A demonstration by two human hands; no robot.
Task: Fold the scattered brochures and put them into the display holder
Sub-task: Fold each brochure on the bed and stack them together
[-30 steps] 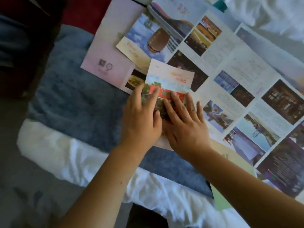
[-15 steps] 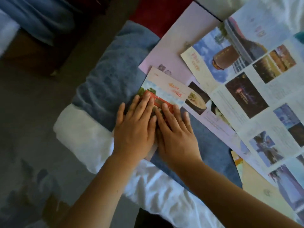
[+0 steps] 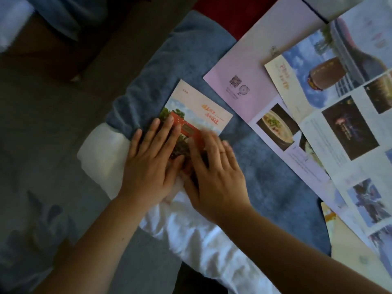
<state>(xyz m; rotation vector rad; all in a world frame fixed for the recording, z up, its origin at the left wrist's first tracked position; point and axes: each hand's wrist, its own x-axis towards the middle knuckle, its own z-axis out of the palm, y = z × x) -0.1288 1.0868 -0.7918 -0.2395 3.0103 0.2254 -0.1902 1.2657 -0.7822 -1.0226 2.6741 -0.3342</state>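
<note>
Folded brochure [image 3: 197,112] now lies alone on the blue blanket [image 3: 169,66], dragged clear of the unfolded brochures [image 3: 331,128] it overlapped a second ago. Left hand [image 3: 148,164] flat, fingers spread, pressing it down; right hand [image 3: 214,170] flat, blurred, sweeping the crease. Fold probably nearly done; display holder not visible.

A folded brochure [image 3: 197,111] lies on a blanket [image 3: 161,66]. The left hand [image 3: 151,164] and right hand [image 3: 214,177] rest flat side by side on its near part. To the right, unfolded brochures [image 3: 318,128] lie overlapping, apart from the folded one.
</note>
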